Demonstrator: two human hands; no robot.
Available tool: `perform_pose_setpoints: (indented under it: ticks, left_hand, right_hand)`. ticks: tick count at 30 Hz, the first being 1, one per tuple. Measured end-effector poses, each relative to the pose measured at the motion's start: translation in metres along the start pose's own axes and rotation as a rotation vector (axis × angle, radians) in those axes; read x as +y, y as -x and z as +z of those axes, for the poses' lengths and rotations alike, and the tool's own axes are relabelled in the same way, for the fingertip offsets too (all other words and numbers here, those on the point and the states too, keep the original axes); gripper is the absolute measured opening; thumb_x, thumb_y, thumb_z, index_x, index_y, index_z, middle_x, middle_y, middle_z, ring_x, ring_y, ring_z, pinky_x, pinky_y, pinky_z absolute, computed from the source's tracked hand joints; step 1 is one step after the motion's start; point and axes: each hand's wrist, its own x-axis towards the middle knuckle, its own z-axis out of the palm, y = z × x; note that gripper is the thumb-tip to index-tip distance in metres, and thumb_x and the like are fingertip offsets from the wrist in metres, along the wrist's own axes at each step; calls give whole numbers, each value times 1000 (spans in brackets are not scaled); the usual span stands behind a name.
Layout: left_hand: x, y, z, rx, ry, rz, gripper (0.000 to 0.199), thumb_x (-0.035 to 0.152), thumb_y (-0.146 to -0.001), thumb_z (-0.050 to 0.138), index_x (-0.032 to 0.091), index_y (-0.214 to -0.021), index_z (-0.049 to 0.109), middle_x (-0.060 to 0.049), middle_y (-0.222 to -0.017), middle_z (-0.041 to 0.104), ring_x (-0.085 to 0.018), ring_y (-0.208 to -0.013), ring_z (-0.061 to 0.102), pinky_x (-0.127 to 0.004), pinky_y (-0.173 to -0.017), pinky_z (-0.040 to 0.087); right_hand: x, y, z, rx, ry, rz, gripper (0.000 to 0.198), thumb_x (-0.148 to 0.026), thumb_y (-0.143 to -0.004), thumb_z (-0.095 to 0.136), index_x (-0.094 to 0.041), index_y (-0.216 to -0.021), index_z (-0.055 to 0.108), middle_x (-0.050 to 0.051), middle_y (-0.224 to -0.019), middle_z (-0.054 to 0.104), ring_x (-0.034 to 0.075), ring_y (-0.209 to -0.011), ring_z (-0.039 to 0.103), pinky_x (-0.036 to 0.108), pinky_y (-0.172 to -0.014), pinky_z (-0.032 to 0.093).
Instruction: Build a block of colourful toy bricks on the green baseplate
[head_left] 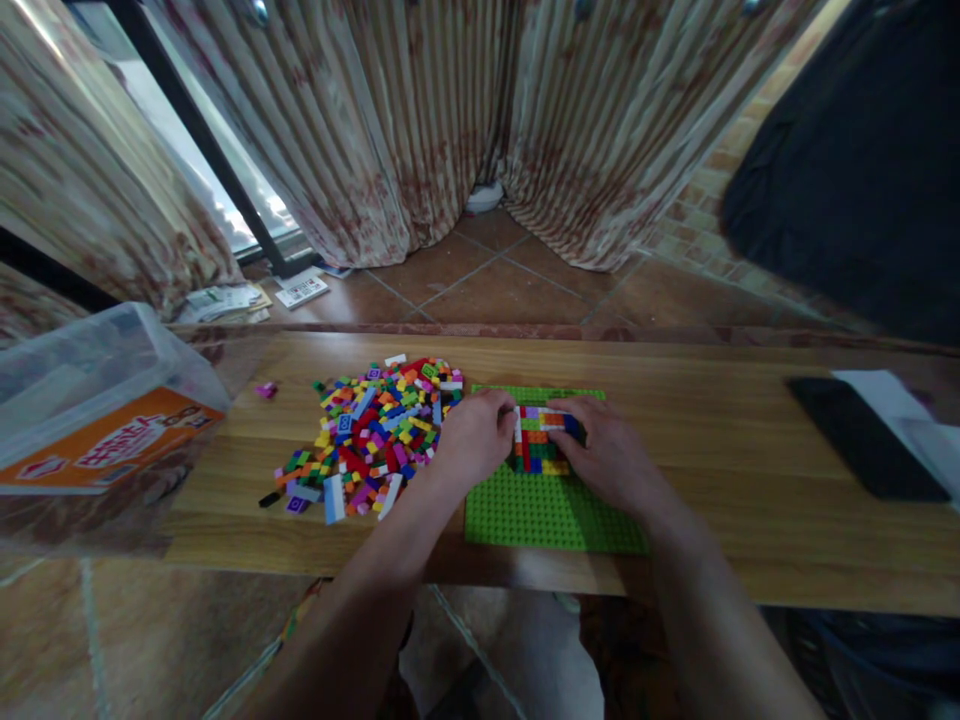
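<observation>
A patchwork of multicoloured toy bricks (534,440) sits on the upper half of a green studded baseplate (540,515). At its left edge is my left hand (480,435), fingers curled and pinched together; whatever they hold is hidden. My right hand (604,455) grips the right side of the brick build, with the index finger along the far edge and the thumb on the near side. Left of the baseplate spreads a big heap of loose toy bricks (382,425) in many colours, close to my left forearm.
A clear plastic tub (150,345) with an orange label stands at the table's left end. One pink brick (266,390) lies apart from the heap. On the right of the wooden table (720,450) are a black flat object (862,435) and white paper (874,390).
</observation>
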Motion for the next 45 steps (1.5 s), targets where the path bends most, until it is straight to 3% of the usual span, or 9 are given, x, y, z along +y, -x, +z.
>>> perform_pose_setpoints:
  ticks: [45]
  left_hand:
    - [2, 0, 1, 6, -25, -3, 18, 17, -89, 51, 18, -93, 68, -6, -93, 71, -18, -87, 65, -29, -83, 51]
  right_hand:
    - [-1, 1, 2, 5, 22, 16, 27, -23, -86, 54, -21, -109, 67, 10, -108, 68, 28, -101, 60, 48, -96, 45]
